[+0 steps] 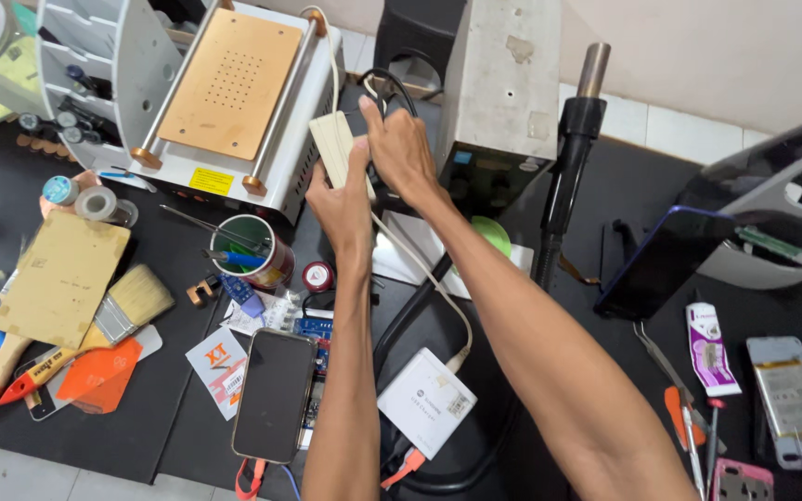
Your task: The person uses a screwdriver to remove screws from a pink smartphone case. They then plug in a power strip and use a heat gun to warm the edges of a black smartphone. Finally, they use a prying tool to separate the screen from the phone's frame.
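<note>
Both hands at a cream power strip at the back of a cluttered repair desk [95, 436].

From the left: a flat paintbrush [118, 311] with pale bristles, a tan perforated heating plate [231, 82], a glossy dark phone [274, 394]. The left hand [341, 209] grips the smooth plastic power strip [331, 148], fingers clenched round its lower end. The right hand [401, 148] presses on a black plug [378, 88] at the strip's edge, seemingly seating it; that calls for a firm, straight push. A white cable [420, 269] runs down to a boxy white charger [426, 401]. Right: a black hot-air wand [573, 139].
</note>
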